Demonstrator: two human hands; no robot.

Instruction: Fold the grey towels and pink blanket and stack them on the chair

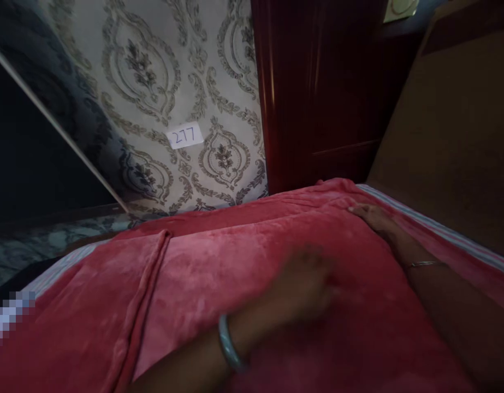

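A plush red blanket (pixel 219 262) lies spread in front of me, with a raised fold running down its left part and another layer along its far side. My left hand (pixel 307 284), a wide bangle on its wrist, is over the middle of the blanket. Motion smears its fingers, so their shape and any contact with the cloth are unclear. At the far right corner of the folded layer, my right hand (pixel 370 214) has its fingers closed on the blanket's edge. A thin bracelet circles that wrist.
Striped cloth (pixel 448 234) shows beneath the blanket at the right and left edges. Behind stand a patterned wall (pixel 153 125) with a paper label (pixel 185 135) reading 277, and a dark red wooden panel (pixel 317 98). A brown board-like surface (pixel 452 125) rises at right.
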